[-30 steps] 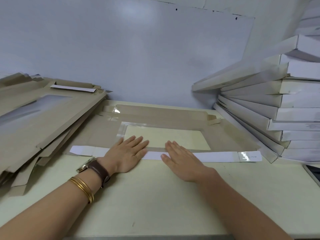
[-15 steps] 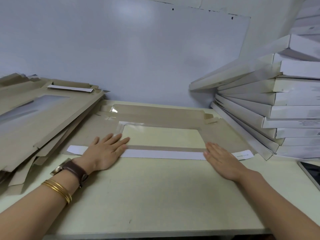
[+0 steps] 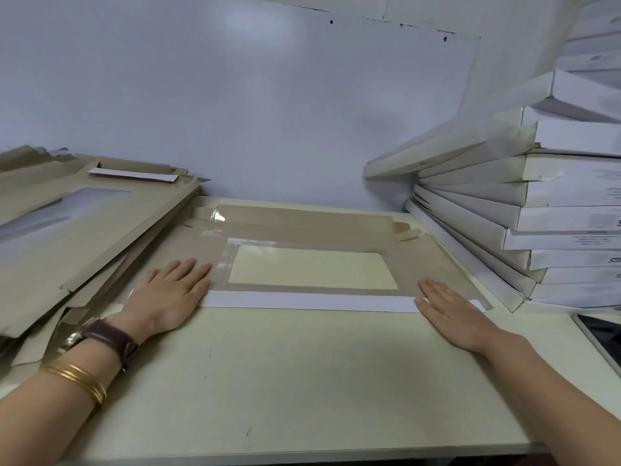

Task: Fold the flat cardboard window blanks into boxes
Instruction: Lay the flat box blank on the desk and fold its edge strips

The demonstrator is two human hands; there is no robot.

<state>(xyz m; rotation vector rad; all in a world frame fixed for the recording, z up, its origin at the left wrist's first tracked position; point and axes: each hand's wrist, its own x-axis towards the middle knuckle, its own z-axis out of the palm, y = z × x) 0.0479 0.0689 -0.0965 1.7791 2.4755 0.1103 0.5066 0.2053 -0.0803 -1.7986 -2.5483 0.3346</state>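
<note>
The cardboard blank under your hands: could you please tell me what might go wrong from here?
The left hand and right hand press only the ends of the folded white flap; its middle may spring up, leaving an uneven crease.
The stack of finished boxes leans beside the right edge of the blank; raising that side could nudge it over.
The pile of flat blanks seems to overlap the left edge and may drag along.

Your blank [image 3: 336, 237] lies flat mid-worktop [image 3: 302, 381], your hands on its near flap [image 3: 309, 302]. Spare blanks [image 3: 67, 237] are piled to your left, folded boxes [image 3: 554, 210] stacked to your right against the wall [image 3: 268, 112] behind.
</note>
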